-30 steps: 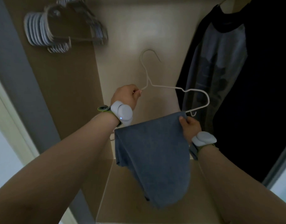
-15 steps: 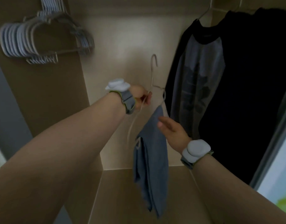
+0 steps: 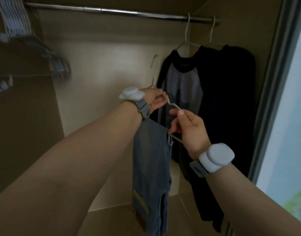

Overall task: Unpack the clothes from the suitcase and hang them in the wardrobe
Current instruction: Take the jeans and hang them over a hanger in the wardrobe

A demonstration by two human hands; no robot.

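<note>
Inside the wardrobe, my left hand (image 3: pixel 155 99) grips a white wire hanger (image 3: pixel 155 68) just below its hook. Blue jeans (image 3: pixel 150 167) hang folded over the hanger's lower bar and drop toward the wardrobe floor. My right hand (image 3: pixel 189 128) pinches the hanger's right shoulder and lower corner, just right of the jeans. The hook points up, well below the metal rail (image 3: pixel 112 10). A grey and black shirt (image 3: pixel 185 86) and a black garment (image 3: pixel 231 99) hang from the rail on the right, directly behind my hands.
A bunch of empty white hangers (image 3: pixel 18 36) hangs at the rail's left end beside the brown side panel (image 3: pixel 27 125). The wardrobe floor (image 3: pixel 112 222) lies below. The door frame (image 3: pixel 272 82) borders the right side.
The view tilted up and the rail came into sight. The hanger turned edge-on and rose with the jeans. My right hand let go of the jeans and took the hanger's right end.
</note>
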